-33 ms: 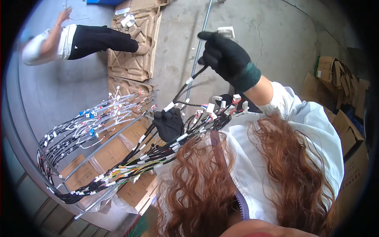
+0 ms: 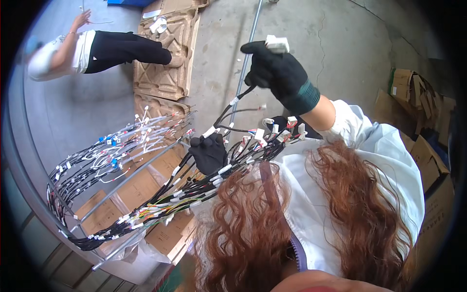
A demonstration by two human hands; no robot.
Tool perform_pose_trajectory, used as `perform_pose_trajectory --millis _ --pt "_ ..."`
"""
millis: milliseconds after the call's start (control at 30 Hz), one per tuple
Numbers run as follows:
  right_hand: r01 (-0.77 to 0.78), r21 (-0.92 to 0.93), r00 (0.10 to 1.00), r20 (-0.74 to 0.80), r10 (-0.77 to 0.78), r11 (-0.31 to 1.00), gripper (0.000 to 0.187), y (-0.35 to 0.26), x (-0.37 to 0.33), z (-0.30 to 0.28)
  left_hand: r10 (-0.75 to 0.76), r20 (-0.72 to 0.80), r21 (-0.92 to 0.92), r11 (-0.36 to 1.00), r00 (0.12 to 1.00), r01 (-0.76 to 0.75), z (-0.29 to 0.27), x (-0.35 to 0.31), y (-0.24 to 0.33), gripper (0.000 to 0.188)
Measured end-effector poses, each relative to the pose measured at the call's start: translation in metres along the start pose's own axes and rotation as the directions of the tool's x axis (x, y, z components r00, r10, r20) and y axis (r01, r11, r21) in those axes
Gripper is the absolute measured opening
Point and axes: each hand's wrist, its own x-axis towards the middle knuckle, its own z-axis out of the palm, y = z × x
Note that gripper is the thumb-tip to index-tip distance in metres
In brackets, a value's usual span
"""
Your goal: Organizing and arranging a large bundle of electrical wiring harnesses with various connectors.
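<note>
My right hand point(image 2: 278, 73), in a black glove with a green cuff, is raised and closed around a dark wire harness branch. A white connector point(image 2: 278, 45) sticks out above its fingers. From that hand the branch point(image 2: 226, 113) runs down to my left hand point(image 2: 209, 155), also black-gloved and closed around the dark wires. White tape bands point(image 2: 208, 132) mark the branch just above the left hand. A thin side wire with a small tip point(image 2: 262, 107) stands out from it. Beside and below the left hand lies a thick harness bundle point(image 2: 185, 190) with several white connectors point(image 2: 260, 134).
A metal tube rack point(image 2: 146, 164) carries the harnesses, with more wire ends point(image 2: 112, 141) hanging at the left. Cardboard boxes point(image 2: 131, 187) lie under it. Brown moulded pallets point(image 2: 168, 73) and another person point(image 2: 97, 51) are at the far left. Flattened cartons point(image 2: 413, 92) stand at right.
My right hand has shifted slightly, and the white connector above it has turned. The thin side wire now shows clear of the branch. My left hand stays in place.
</note>
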Motion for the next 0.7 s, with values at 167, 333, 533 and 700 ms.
perform_pose_trajectory --millis 167,333,533,700 --pt "0.555 -0.659 0.829 0.393 -0.397 0.508 0.018 0.001 -0.011 0.023 0.007 -0.065 0.096 0.995 0.998 -0.001 -0.003 0.001 0.000 0.030" --pt "0.498 -0.822 0.866 0.457 -0.202 0.276 0.019 0.004 -0.015 0.022 0.039 -0.146 0.204 0.979 0.989 -0.008 0.000 0.000 -0.003 0.033" --pt "0.568 -0.819 0.817 0.549 -0.178 0.084 0.019 0.000 -0.018 0.033 0.033 -0.152 0.152 0.988 0.988 -0.009 0.004 0.000 -0.003 0.033" --pt "0.715 -0.681 0.695 0.666 -0.272 0.160 0.025 0.003 -0.019 0.032 0.001 -0.225 0.129 0.991 0.974 0.029 0.001 -0.001 0.000 0.034"
